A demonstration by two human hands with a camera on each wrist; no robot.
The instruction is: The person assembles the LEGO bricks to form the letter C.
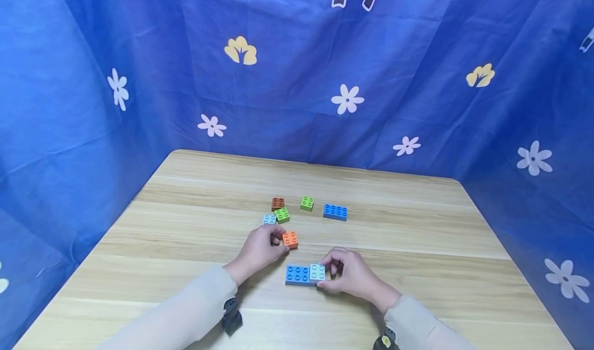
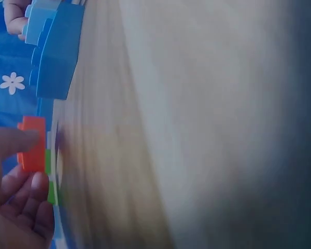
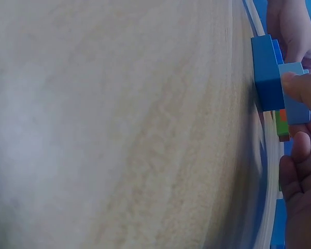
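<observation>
A long blue brick (image 1: 297,275) lies near the front middle of the table. On its right end sits a light blue square brick (image 1: 317,272), which my right hand (image 1: 351,277) pinches between thumb and fingers. In the right wrist view the thumb presses the near side of the light blue brick (image 3: 295,101). My left hand (image 1: 262,247) grips an orange square brick (image 1: 290,239) behind the long blue one, a little to its left. The left wrist view shows the thumb on one face of the orange brick (image 2: 35,148) and the fingers beneath.
Beyond my left hand lie another light blue brick (image 1: 269,219), a green brick (image 1: 282,215) and a brown brick (image 1: 278,203). Farther right are a second green brick (image 1: 307,203) and a second long blue brick (image 1: 335,212). A blue patterned cloth (image 1: 287,82) hangs behind the wooden table (image 1: 417,226).
</observation>
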